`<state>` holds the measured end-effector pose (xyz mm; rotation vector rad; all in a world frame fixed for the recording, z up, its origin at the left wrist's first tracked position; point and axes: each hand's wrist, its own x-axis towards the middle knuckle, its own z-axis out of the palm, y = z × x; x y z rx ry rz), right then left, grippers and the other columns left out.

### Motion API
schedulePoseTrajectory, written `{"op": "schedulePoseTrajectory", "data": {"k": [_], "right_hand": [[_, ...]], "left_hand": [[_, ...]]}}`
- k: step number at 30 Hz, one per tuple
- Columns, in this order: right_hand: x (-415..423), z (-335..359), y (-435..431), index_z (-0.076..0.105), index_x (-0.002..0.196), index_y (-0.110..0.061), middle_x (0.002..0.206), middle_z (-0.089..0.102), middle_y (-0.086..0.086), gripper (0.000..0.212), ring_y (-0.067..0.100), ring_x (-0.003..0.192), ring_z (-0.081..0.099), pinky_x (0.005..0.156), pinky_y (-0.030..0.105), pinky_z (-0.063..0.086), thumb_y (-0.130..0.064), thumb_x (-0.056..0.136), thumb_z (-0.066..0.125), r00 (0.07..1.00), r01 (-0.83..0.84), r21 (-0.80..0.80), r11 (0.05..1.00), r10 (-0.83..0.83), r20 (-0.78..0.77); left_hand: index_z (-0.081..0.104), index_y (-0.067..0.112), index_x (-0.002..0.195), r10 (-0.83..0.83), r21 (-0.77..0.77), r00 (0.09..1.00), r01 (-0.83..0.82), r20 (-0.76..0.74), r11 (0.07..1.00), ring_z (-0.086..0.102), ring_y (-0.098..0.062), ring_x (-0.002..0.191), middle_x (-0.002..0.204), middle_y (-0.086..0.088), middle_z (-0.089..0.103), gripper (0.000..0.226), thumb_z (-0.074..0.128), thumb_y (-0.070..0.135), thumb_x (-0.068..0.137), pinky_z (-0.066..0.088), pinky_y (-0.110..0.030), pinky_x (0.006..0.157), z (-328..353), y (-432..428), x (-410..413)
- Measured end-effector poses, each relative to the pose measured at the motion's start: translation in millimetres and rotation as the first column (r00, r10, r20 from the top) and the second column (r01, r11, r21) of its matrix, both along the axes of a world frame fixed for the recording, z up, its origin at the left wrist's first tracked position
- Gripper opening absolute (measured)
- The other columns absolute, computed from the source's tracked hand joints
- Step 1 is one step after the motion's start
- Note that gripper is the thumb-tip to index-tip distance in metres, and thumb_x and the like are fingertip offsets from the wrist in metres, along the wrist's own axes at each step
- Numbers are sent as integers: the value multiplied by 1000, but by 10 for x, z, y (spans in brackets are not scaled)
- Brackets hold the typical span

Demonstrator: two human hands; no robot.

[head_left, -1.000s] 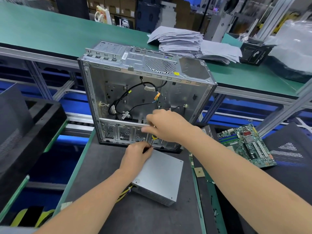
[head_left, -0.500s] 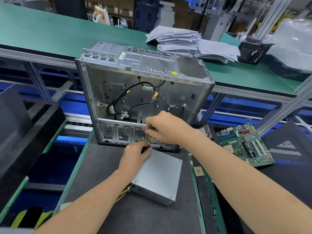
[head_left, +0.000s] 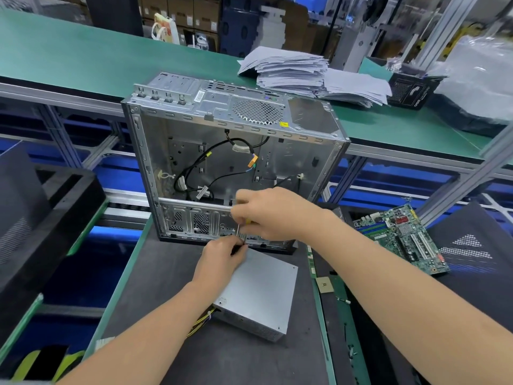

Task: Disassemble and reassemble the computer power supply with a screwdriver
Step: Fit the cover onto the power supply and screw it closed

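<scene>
A grey metal power supply (head_left: 258, 293) lies flat on the dark mat, its yellow wires trailing under my left forearm. Behind it an open computer case (head_left: 211, 126) stands with black cables inside. My right hand (head_left: 272, 215) grips a screwdriver (head_left: 239, 232) whose thin shaft points down at the far edge of the power supply. My left hand (head_left: 222, 259) rests on the power supply and pinches the shaft near its tip. The tip itself is hidden by the fingers.
A green motherboard (head_left: 402, 237) lies on a dark pad to the right. Stacks of paper (head_left: 305, 73) sit on the green bench behind the case. A black tray (head_left: 50, 207) stands at left. A small chip (head_left: 324, 284) lies on the green strip.
My right hand has drawn slightly back from the case, and the screwdriver shaft now shows between the two hands. The view has shifted a little.
</scene>
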<state>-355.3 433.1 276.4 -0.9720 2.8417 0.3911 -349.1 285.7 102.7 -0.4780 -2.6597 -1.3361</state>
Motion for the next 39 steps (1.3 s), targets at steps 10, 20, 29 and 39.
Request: {"op": "schedulePoseTrajectory", "data": {"k": [10,20,29,39], "right_hand": [[-18,-45,10,58,107,-18,96,59,3,8,30,91,61,70,42,54,-26,104,56,980,192,-192,962,-177,92],[-73,-201,-94,36,63,-15,62,42,2,72,22,53,40,50,32,26,-78,97,32,787,576,-222,787,-607,-112],[-7,-61,177,60,109,-19,113,52,-2,11,24,88,57,70,44,51,-12,101,59,997,35,-107,994,-28,70],[-81,-187,-39,54,90,-12,68,41,0,56,32,69,52,57,35,35,-67,99,50,943,316,-256,914,-333,-25]], "left_hand": [[79,8,96,11,6,1000,-11,-17,1000,69,-20,80,85,-4,76,13,74,20,94,55,-39,75,9,3,8],[80,8,98,12,13,998,-12,-58,1000,71,-20,81,87,-4,77,11,78,16,91,57,-37,77,1,9,12],[79,7,95,-4,9,999,4,-49,1000,68,-21,78,85,-5,75,11,75,17,93,53,-36,73,19,3,14],[79,7,92,9,27,999,-8,-43,1000,70,-21,77,82,-3,76,9,76,16,91,56,-39,74,12,2,18]]}}
